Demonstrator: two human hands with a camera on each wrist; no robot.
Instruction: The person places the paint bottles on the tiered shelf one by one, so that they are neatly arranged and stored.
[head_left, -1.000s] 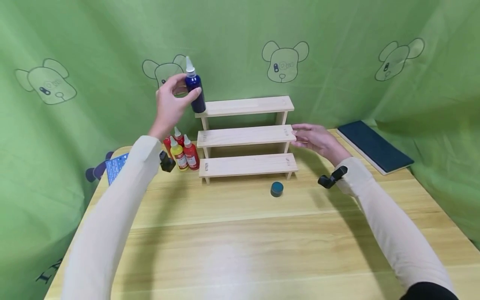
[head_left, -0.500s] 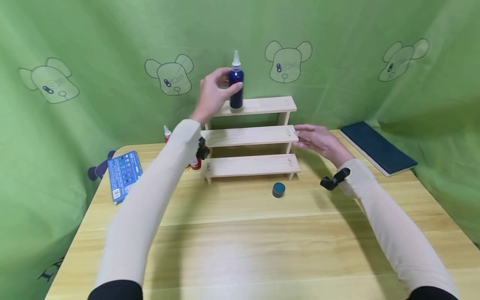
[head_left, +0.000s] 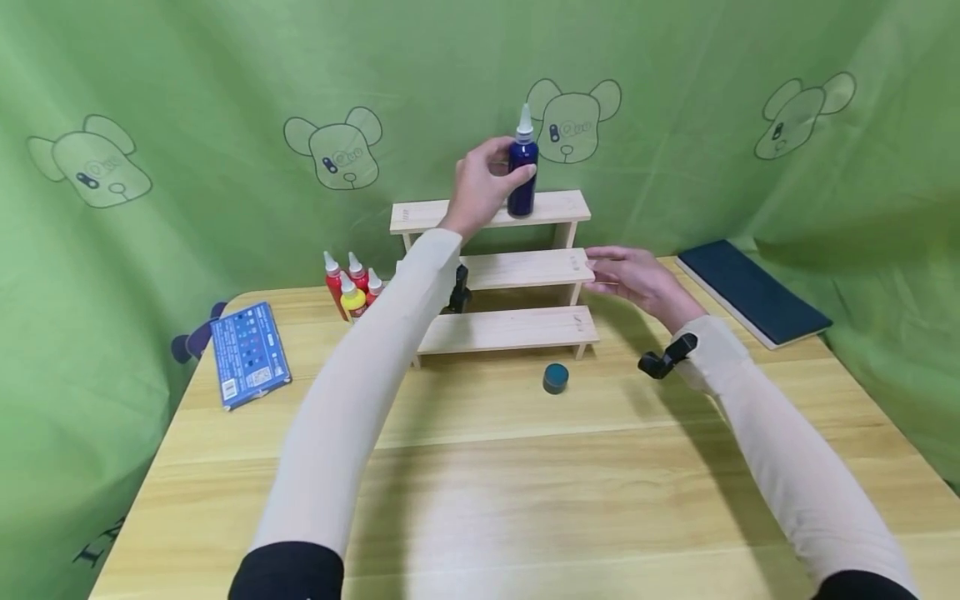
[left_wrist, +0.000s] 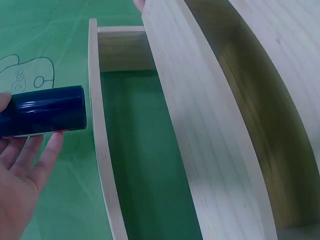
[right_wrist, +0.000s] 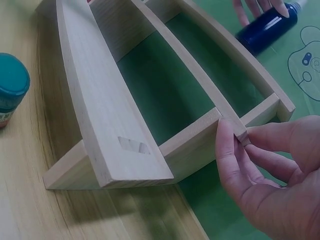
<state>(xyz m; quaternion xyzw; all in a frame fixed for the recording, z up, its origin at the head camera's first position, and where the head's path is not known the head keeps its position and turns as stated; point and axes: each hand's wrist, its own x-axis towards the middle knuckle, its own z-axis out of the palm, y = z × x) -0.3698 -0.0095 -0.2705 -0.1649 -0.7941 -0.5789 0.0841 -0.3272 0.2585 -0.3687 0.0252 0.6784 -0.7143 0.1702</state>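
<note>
My left hand (head_left: 478, 187) grips a dark blue squeeze bottle (head_left: 522, 200) with a clear pointed nozzle. It is upright over the right part of the top board (head_left: 423, 215) of a three-step wooden display rack (head_left: 510, 330). In the left wrist view the base of the bottle (left_wrist: 50, 111) is right by that board's edge. My right hand (head_left: 636, 283) holds the right end of the middle board (head_left: 525, 268). The right wrist view shows the thumb and fingers of this hand (right_wrist: 270, 175) pinching the board's corner.
Red and yellow squeeze bottles (head_left: 352, 302) stand left of the rack, partly behind my left sleeve. A small teal-lidded jar (head_left: 555, 379) sits before it. A blue printed box (head_left: 251, 354) lies at the left; a dark notebook (head_left: 753, 292) lies at the right. A green curtain hangs behind.
My left hand has carried the blue bottle rightward from the rack's left end to above the right part of the top board. My right hand has stayed at the middle board's end.
</note>
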